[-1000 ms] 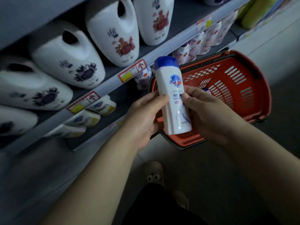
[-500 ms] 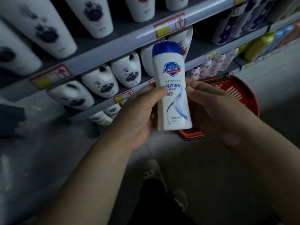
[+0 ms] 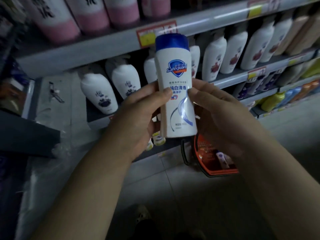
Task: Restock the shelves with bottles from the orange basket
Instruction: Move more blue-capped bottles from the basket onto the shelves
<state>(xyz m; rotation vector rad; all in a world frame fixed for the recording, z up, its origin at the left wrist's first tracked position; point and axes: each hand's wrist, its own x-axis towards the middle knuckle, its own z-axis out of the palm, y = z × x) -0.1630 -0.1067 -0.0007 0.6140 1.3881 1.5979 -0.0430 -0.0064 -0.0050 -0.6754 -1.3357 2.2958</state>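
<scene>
Dim store light – glare on bottle label, shelves motion-blurred, corners dark, edges bowed

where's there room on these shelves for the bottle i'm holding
Maybe, for the Safeguard bottle, the dark strip of middle shelf in front of the purple-flower bottles, near its left end. Pink bottles above and the red-flower row to the right stand packed.

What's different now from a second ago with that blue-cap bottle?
The Safeguard bottle went up: it was level with the orange basket, now it is well above it, in front of the shelved white bottles. Nothing was picked up or let go. Left hand and right hand still hold it upright, label facing the camera.
</scene>
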